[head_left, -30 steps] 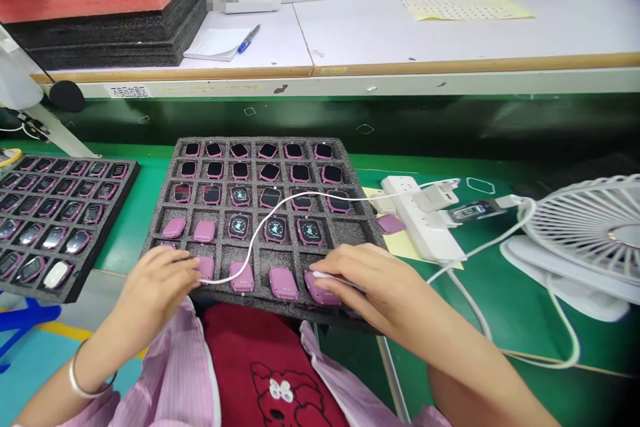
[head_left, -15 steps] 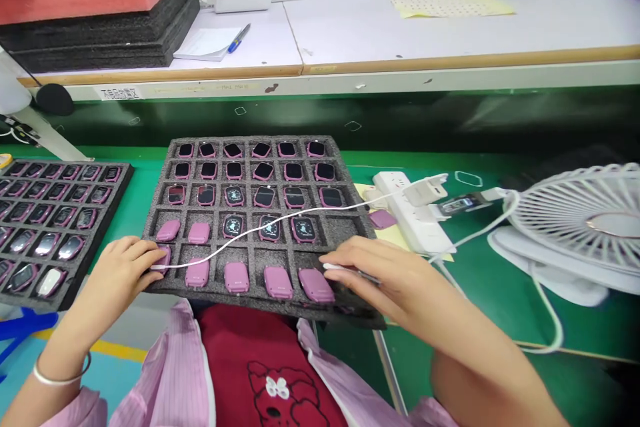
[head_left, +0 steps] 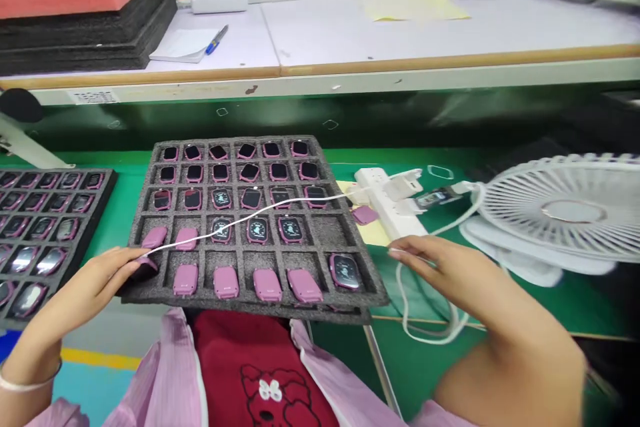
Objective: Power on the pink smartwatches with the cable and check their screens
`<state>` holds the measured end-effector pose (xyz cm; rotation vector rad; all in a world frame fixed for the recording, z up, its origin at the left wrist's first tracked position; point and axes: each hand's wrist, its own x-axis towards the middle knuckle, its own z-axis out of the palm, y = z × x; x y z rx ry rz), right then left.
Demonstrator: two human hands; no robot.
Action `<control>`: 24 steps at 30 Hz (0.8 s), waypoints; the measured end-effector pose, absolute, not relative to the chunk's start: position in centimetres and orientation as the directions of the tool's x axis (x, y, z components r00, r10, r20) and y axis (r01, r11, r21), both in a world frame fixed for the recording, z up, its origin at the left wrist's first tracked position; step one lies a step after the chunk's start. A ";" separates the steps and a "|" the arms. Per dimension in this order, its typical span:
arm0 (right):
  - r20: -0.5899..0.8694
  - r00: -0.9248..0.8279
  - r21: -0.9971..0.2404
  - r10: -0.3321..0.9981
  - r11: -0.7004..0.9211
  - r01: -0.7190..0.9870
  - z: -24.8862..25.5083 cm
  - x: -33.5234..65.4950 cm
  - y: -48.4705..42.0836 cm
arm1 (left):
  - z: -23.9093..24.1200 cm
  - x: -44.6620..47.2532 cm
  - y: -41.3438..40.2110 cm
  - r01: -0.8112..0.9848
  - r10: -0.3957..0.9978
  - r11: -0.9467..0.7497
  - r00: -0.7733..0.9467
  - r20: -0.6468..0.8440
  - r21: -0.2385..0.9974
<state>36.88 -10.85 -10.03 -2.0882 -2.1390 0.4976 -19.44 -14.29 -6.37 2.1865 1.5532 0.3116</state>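
Observation:
A dark foam tray point(head_left: 250, 260) with a grid of pockets holds pink smartwatches; several in the front rows lie face down. My left hand point(head_left: 95, 277) rests at the tray's front left corner, fingers pinched on the end of a thin white cable point(head_left: 240, 219) beside a watch there. The cable runs across the tray to a white power strip point(head_left: 387, 203). My right hand point(head_left: 443, 267) hovers right of the tray, fingers closed around a white cable end. A face-up watch point(head_left: 345, 270) sits in the front right pocket.
A second foam tray point(head_left: 35, 233) of watches lies at the left. A white desk fan point(head_left: 560, 213) stands at the right on the green bench. Behind are a raised white shelf, stacked foam sheets point(head_left: 85, 33), a notepad with pen point(head_left: 193, 43), and another person's hand.
My right hand lifted off the tray's front right pocket and moved right, uncovering a face-up watch. My left hand slid left to the tray corner with the cable end. The view shifted rightward.

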 end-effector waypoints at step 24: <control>0.270 -0.440 -0.184 0.856 0.495 0.849 -7.0 32.9 -10.1 | -3.5 -10.4 -19.2 0.678 0.708 -0.694 0.580 0.403 0.244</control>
